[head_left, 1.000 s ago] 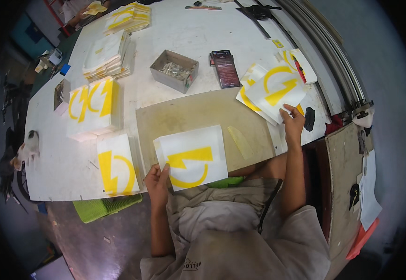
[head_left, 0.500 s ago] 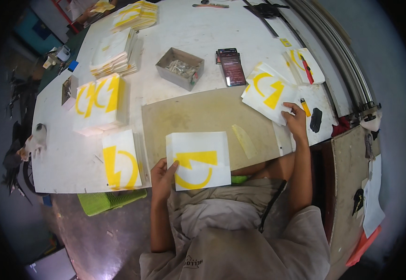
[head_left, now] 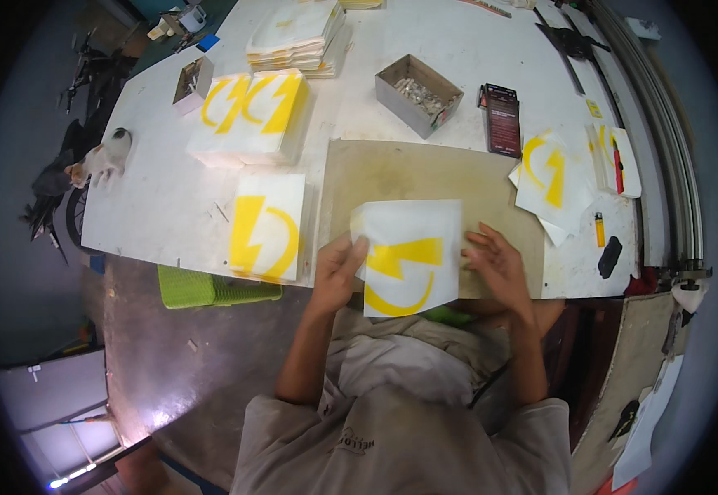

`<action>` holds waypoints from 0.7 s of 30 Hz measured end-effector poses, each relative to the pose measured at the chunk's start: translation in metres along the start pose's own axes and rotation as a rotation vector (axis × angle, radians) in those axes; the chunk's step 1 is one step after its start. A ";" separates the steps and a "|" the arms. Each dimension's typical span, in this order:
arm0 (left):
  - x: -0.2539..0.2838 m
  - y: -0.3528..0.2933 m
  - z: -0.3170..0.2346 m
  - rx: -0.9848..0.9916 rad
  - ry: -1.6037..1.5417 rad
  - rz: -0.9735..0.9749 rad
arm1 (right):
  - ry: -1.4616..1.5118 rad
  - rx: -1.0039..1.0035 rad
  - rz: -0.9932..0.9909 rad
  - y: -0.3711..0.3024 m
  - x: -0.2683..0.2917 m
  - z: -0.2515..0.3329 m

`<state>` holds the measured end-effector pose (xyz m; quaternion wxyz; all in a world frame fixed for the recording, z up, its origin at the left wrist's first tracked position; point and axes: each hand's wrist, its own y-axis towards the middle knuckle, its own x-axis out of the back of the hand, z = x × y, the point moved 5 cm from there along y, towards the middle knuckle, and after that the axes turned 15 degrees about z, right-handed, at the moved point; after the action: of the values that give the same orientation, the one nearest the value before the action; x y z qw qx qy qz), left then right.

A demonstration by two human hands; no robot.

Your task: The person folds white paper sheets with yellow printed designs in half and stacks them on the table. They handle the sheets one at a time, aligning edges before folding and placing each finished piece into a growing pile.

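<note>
My left hand pinches the left edge of a white square sheet with a yellow printed shape. The sheet is held over the front edge of a tan board. Close to the sheet's right edge is my right hand, fingers apart and curved; whether a fingertip touches the edge I cannot tell. To the right, similar printed sheets lie fanned out. A stack of printed sheets sits left of the board.
Farther back stand more printed stacks, a grey box of small pieces, and a phone. At right lie a red cutter, a yellow lighter and a black object. A cat is by the left edge.
My right hand has left the fanned sheets at right and moved left to the edge of the held sheet. My left hand keeps its hold. The whole view has swung left.
</note>
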<state>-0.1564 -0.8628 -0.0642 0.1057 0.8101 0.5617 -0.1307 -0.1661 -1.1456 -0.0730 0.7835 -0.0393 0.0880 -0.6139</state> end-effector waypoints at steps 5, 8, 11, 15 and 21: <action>0.012 -0.006 -0.001 -0.007 -0.059 0.024 | 0.067 -0.065 -0.074 0.019 -0.026 -0.026; 0.014 0.002 -0.005 0.081 0.360 -0.057 | 0.128 0.086 -0.255 0.000 -0.001 -0.023; 0.010 0.001 0.009 0.023 0.170 -0.077 | 0.065 0.112 -0.154 -0.008 0.015 -0.022; 0.019 -0.005 0.016 0.064 0.360 -0.127 | 0.073 0.235 -0.079 -0.018 0.024 -0.004; 0.008 0.016 0.024 -0.012 0.411 0.097 | -0.092 -0.032 -0.050 -0.025 0.031 -0.021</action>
<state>-0.1408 -0.8692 -0.0893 -0.0003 0.8450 0.5327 0.0459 -0.1867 -1.1803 -0.0918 0.7704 -0.0819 0.0607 -0.6293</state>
